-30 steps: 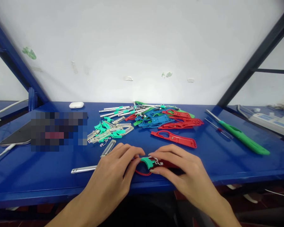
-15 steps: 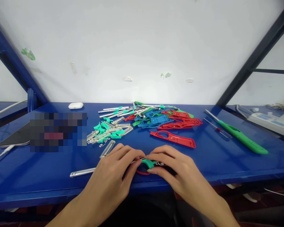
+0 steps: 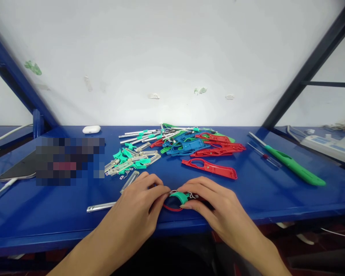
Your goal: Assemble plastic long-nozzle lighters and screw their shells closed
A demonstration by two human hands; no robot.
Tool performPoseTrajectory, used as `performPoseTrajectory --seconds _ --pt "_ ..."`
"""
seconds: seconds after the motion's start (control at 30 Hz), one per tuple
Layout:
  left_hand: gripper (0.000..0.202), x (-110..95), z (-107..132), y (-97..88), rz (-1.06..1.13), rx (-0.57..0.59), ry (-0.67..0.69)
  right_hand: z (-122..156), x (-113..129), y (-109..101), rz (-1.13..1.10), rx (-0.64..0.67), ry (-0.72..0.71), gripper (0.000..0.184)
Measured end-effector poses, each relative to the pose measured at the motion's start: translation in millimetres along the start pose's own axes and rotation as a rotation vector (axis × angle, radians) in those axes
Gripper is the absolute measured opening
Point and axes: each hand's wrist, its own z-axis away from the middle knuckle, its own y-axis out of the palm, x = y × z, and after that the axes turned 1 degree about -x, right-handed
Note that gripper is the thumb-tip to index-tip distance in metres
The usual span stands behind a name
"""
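Both of my hands work on a red lighter casing half at the table's front edge. A green trigger piece sits across its ring, with thin white wires beside it. My right hand grips the casing's handle end, thumb and fingers around it, hiding most of it. My left hand is closed in a pinch at the ring's left end, where wire runs to the fingertips. From behind my left hand a silver metal tube sticks out on the table, and a clear plastic part lies just beyond.
Behind are a pile of clear parts with green triggers, metal tubes, blue casings and red casings. A green lighter and a screwdriver lie right; a phone and white case left.
My left fingers have shifted slightly left, away from the green trigger, so more of the trigger, ring and white wire shows. My right hand stays nearly in place.
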Motion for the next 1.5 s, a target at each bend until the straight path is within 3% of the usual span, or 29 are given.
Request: performPoseTrajectory --seconds 0.17,0.3,0.43,0.73,0.97,1.1,1.27,1.4,1.5 --pt "0.026 1.7 -1.6 -1.3 -0.110 0.023 0.055 0.4 0.6 0.1 0.008 0.000 -0.003 0.018" --pt "0.040 -7.5 -9.6 -10.4 -0.288 0.212 0.088 -0.2 0.6 -0.4 0.003 -0.006 -0.002 0.016" --pt "0.044 -23.6 -17.8 -18.5 -0.552 0.358 0.214 -0.6 0.3 -0.4 -0.004 -0.014 -0.006 0.015" --pt "0.034 -29.4 -17.4 -13.7 -0.753 0.405 0.291 1.0 -1.3 1.4 0.012 -0.026 -0.004 0.015" --pt "0.039 -33.0 -24.7 -18.2 -0.755 0.467 0.280 0.4 -1.1 1.5 0.009 -0.037 -0.007 0.016" --pt "0.038 -28.4 -20.5 -16.1 -0.708 0.382 0.263 1.3 -2.1 1.7 0.007 -0.037 -0.009 0.016" --pt "0.027 -17.3 -12.4 -14.2 -0.481 0.239 0.135 1.9 -1.1 1.4 0.005 -0.044 -0.007 0.016" --pt "0.031 -12.9 -10.9 -15.3 -0.483 0.302 0.163 0.4 -1.1 1.8 0.003 -0.054 -0.001 0.016" --pt "0.046 -14.3 -12.2 -17.2 -0.464 0.362 0.135 -0.9 -1.3 2.1 0.009 -0.043 0.010 0.016"
